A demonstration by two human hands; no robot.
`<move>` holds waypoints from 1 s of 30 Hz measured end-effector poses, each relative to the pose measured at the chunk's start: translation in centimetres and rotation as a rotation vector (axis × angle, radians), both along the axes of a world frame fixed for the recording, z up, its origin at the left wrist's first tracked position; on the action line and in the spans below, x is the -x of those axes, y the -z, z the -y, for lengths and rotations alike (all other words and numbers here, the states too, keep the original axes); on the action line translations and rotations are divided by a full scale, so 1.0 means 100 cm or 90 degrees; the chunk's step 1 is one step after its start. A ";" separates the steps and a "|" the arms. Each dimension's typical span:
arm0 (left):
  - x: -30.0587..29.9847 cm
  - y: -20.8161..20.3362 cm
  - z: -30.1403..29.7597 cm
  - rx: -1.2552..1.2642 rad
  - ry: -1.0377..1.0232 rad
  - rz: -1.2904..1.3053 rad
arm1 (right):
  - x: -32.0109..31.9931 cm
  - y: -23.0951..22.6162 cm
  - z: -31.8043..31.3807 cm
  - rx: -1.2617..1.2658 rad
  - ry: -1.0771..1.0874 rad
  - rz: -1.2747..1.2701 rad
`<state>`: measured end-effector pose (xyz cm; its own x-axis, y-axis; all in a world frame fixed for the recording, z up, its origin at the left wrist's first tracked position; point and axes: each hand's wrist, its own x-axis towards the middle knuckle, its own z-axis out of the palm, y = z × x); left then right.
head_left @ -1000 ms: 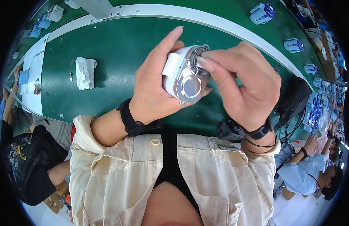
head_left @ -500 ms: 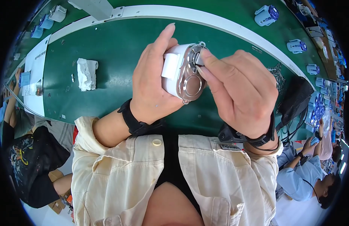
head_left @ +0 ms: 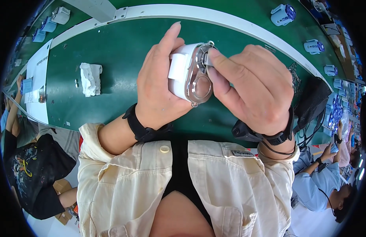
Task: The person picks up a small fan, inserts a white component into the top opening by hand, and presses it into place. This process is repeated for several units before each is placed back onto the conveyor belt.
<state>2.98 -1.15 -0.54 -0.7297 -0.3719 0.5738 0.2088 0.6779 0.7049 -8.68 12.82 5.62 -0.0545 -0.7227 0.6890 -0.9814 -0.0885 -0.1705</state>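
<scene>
My left hand (head_left: 154, 81) wraps round a white plastic device (head_left: 178, 67) from its left side, index finger stretched upward. The device is tilted, and its clear, shiny front cover (head_left: 201, 87) faces right. Two round parts show beneath that cover, one above the other, and small loops stick out at both ends. Over the upper round part, my right hand (head_left: 256, 87) pinches a small silvery piece (head_left: 209, 59) between thumb and finger, against the cover. Most of that piece is hidden by the fingertips, so its kind cannot be made out.
On the green table lie a crumpled white wad (head_left: 91, 79) and small metal bits (head_left: 76, 83) at left, a black mesh pouch (head_left: 312, 103) at right. A white rail (head_left: 183, 11) borders the far side; blue-and-white devices (head_left: 283, 15) stand beyond. People work on both sides.
The device and my left hand have shifted very slightly left and up. My right hand has turned a little, its knuckles higher, and keeps pinching at the same spot.
</scene>
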 end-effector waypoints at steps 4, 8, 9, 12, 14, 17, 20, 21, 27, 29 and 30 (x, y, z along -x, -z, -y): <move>0.000 -0.002 0.002 0.014 -0.028 0.035 | -0.017 0.002 0.000 -0.051 0.042 0.030; 0.001 0.001 0.003 0.044 -0.032 -0.003 | -0.025 0.006 0.000 -0.071 0.083 0.071; 0.001 0.001 0.003 0.046 -0.032 -0.004 | -0.022 0.008 0.001 -0.039 0.059 0.091; -0.001 0.001 0.002 -0.104 0.047 -0.016 | -0.018 0.009 0.002 0.006 0.018 0.124; -0.001 0.004 0.002 -0.114 0.048 -0.027 | -0.016 0.009 0.003 0.028 -0.017 0.153; -0.002 0.009 0.003 -0.141 0.049 -0.043 | -0.030 0.006 0.001 -0.006 0.044 0.126; -0.001 0.011 0.004 -0.093 0.022 -0.060 | -0.036 0.008 0.001 -0.019 0.077 0.142; 0.000 0.009 0.003 -0.092 0.023 -0.063 | -0.036 0.009 0.001 -0.014 0.077 0.169; -0.002 0.001 0.000 -0.190 0.128 -0.023 | 0.000 -0.012 -0.010 -0.119 -0.034 0.508; -0.001 0.000 -0.002 -0.207 0.156 -0.028 | 0.009 -0.008 -0.005 -0.036 -0.101 0.511; -0.001 -0.002 -0.004 -0.193 0.163 -0.027 | 0.011 -0.007 -0.005 0.006 -0.135 0.512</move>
